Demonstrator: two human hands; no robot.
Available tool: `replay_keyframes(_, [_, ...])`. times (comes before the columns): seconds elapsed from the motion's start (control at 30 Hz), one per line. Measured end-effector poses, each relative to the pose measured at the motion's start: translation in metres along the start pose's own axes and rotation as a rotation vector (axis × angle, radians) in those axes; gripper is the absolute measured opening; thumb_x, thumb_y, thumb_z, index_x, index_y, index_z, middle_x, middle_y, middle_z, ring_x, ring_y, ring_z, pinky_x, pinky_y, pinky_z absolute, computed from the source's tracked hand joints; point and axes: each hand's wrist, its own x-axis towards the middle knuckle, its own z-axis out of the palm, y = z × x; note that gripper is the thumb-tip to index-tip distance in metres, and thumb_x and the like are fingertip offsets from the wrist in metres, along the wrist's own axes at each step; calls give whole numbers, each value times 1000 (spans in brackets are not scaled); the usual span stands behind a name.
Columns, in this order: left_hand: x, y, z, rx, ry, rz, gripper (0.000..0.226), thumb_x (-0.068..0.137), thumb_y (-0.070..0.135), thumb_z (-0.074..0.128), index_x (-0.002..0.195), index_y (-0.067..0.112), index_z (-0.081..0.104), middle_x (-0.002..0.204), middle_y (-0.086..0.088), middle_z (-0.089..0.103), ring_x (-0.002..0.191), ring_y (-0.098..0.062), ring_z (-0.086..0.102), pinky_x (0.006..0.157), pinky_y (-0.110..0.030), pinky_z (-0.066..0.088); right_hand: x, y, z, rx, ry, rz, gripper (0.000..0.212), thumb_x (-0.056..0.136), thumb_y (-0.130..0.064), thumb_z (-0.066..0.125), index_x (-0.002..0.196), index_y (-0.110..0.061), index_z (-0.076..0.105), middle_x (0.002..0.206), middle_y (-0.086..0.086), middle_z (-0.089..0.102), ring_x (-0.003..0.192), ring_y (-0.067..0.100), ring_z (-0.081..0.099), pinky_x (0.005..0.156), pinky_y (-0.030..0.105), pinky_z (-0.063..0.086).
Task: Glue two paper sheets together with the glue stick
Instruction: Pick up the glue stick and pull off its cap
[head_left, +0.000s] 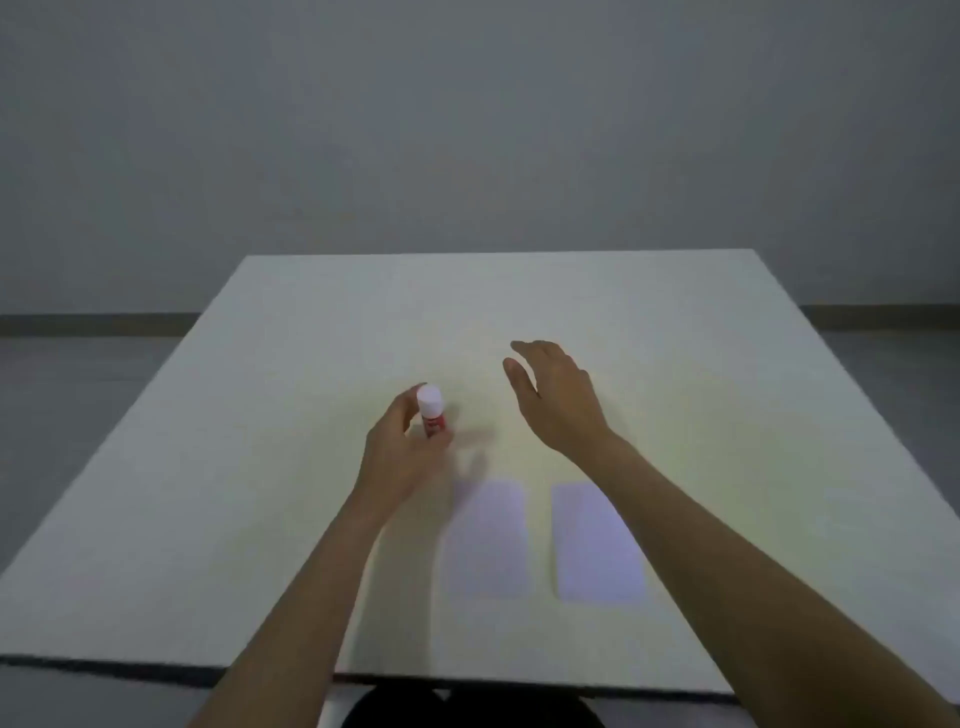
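A red glue stick (432, 414) with a white cap stands upright near the middle of the table, and my left hand (404, 451) has its fingers wrapped around the lower body. To the right, my right hand (555, 397) hovers with fingers apart, holding nothing. Two pale rectangular paper sheets lie flat side by side closer to me: the left sheet (487, 540) and the right sheet (597, 543), with a narrow gap between them. My right forearm passes just beside the right sheet.
The white table (727, 364) fills most of the view, its near edge running along the bottom. Behind it are a grey wall and a strip of floor.
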Motion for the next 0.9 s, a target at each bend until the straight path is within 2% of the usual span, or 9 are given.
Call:
replay_keyframes(0.2, [-27,-4,19,-33,168,1,7,85,33,57,80,33,63,80,16,69,73,3,62,55,-7,41,-46,6,6,136,83,11,38,97,-36,44,128,-15,55,130,9,55,107,27,59,98,42,45])
replay_keyframes(0.33, [-42,3,14,-14,160,134,17,81,13,66,90,27,63,89,15,67,84,-6,64,68,-4,44,-46,-9,-7,200,16,93,37,94,-40,50,119,-15,61,109,7,67,98,20,63,81,23,44])
replay_keyframes(0.4, [-44,9,5,91,135,286,21,79,7,69,98,15,63,90,7,64,78,-7,59,69,-4,43,-41,-24,-15,389,-80,147,42,90,-50,51,105,-13,67,82,6,72,62,14,65,55,15,46])
replay_keyframes(0.47, [-45,17,-3,207,121,430,22,78,6,70,98,12,62,87,7,61,74,0,55,69,-5,41,-42,-36,-20,493,-164,172,51,87,-55,51,83,-8,68,59,6,69,36,11,52,39,17,40])
replay_keyframes(0.6, [-50,29,-14,330,110,529,24,80,10,70,101,18,62,88,8,66,76,-5,56,71,-12,43,-46,-44,-21,403,-177,92,40,93,-36,52,61,-11,57,52,3,58,38,10,44,48,21,38])
replay_keyframes(0.67, [-53,33,-16,367,113,529,31,81,11,70,111,18,64,98,3,72,85,-16,63,78,-26,50,-47,-42,-23,361,-171,-4,28,93,-27,54,67,-17,60,62,3,60,50,9,48,58,24,40])
replay_keyframes(0.73, [-56,37,-17,401,119,534,38,83,12,68,120,19,64,107,1,72,91,-18,65,82,-30,51,-51,-38,-26,392,-188,-86,10,90,-18,59,91,-17,68,81,3,63,62,13,52,65,26,43])
replay_keyframes(0.83, [-59,41,-17,433,144,543,38,84,15,68,121,21,64,112,3,72,95,-18,66,83,-29,51,-54,-33,-31,468,-224,-49,33,85,-29,67,117,-21,60,91,-1,62,60,15,58,58,21,46])
replay_keyframes(0.9, [-60,43,-17,457,156,555,37,83,15,68,119,22,65,112,4,72,96,-18,66,83,-28,50,-54,-34,-34,447,-236,66,40,85,-49,59,103,-13,64,74,1,66,43,13,57,44,19,44])
